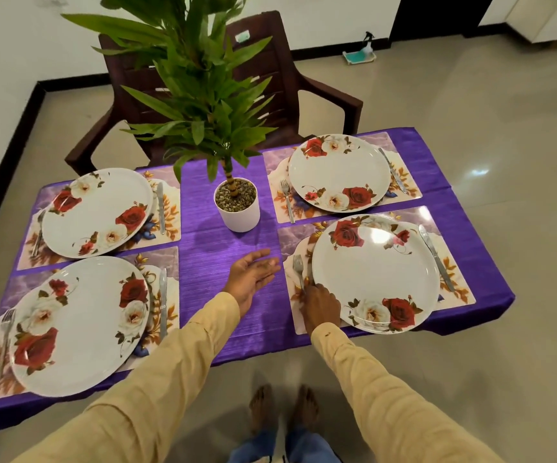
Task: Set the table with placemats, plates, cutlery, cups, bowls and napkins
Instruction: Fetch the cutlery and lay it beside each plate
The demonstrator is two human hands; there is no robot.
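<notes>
Beige sleeves (170, 379); left hand (252, 277) palm-up, slack, empty; right hand (320, 307) around fork (298, 266) handle beside plate (374, 275).

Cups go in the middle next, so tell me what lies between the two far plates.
In the head view: a knife by the far left plate, the potted plant on purple cloth, then a fork by the far right plate.

The plant pot (237, 208) stands in the middle of the table (203, 279). Two placemats (172, 208) lie left of the pot and two right of it. Each carries a plate (339, 172), with a fork (287, 202) on the plate's left and a knife (392, 170) on its right. Behind the pot stands a chair (334, 98).
</notes>
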